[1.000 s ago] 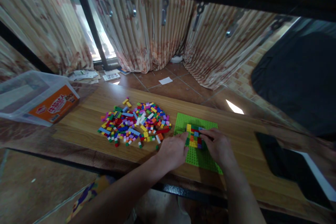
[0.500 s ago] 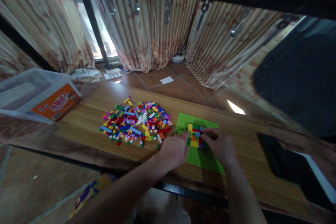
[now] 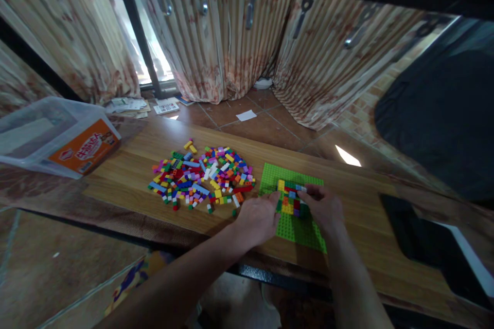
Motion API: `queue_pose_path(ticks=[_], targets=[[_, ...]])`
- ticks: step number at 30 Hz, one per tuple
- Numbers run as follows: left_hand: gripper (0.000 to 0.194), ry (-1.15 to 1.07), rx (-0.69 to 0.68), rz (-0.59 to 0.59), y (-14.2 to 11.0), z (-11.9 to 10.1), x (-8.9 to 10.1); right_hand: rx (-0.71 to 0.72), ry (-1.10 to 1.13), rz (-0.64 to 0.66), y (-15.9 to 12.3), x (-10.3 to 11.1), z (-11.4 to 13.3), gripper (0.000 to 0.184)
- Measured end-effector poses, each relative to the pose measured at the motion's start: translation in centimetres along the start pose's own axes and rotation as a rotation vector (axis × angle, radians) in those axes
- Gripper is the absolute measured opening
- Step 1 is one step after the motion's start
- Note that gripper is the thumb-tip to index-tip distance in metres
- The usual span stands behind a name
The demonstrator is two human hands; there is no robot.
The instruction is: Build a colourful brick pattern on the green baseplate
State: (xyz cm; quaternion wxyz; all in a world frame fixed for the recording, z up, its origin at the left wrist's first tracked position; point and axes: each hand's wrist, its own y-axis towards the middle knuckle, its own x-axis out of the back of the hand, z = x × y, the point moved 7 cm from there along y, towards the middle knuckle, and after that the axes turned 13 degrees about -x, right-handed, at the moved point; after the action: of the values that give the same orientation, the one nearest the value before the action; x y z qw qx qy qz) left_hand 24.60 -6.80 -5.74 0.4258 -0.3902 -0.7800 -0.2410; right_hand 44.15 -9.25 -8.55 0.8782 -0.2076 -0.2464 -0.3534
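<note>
A flat build of colored toy bricks (image 3: 287,208) sits on a green baseplate (image 3: 297,237), with yellow, red, blue, orange and purple pieces showing. My left hand (image 3: 258,220) rests over the plate's left part, its fingers closed and pressed against the build's left side. At the upper right of the build is my right hand (image 3: 323,206), thumb and fingertips bent together at a small pale brick (image 3: 303,188). The fingers partly cover that brick. Left of the plate lies a loose pile of mixed toy bricks (image 3: 200,190).
A clear plastic bin (image 3: 57,164) with an orange label stands at the table's left end. Dark flat objects (image 3: 405,226) and a white sheet (image 3: 469,257) lie on the right. Past the wooden tabletop (image 3: 358,200) are striped curtains (image 3: 216,51) and a tiled floor.
My right hand has shifted slightly at the build's upper right edge, and a pale brick now shows at its fingertips. The left hand stays against the build. The view has tilted a little.
</note>
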Motion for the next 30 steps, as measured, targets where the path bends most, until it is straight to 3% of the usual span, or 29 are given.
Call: queue_pose_path(ticks=[11, 16, 19, 22, 26, 30], targets=[[0.049, 0.028, -0.014, 0.000, 0.0, -0.4, 0.0, -0.028, 0.062, 0.043, 0.6, -0.4, -0.5, 0.041], [0.051, 0.012, 0.003, -0.018, 0.0, 0.2, 0.2, -0.083, 0.260, 0.135, 0.3, 0.1, -0.8, 0.047], [0.049, 0.015, 0.017, -0.031, 0.0, 0.4, 0.5, -0.139, 0.339, 0.069, 0.0, 1.0, -1.2, 0.046], [0.046, 0.001, 0.040, -0.063, 0.0, 0.6, 1.2, -0.124, 0.275, -0.054, -0.3, 2.1, -0.7, 0.044], [0.036, -0.040, 0.075, -0.182, -0.1, 2.8, 4.4, -0.063, 0.142, -0.197, -1.3, 3.3, 1.1, 0.043], [0.027, -0.038, 0.170, -0.380, -1.9, 8.0, 10.3, 0.081, 0.089, -0.178, -2.9, 2.3, 3.3, 0.038]])
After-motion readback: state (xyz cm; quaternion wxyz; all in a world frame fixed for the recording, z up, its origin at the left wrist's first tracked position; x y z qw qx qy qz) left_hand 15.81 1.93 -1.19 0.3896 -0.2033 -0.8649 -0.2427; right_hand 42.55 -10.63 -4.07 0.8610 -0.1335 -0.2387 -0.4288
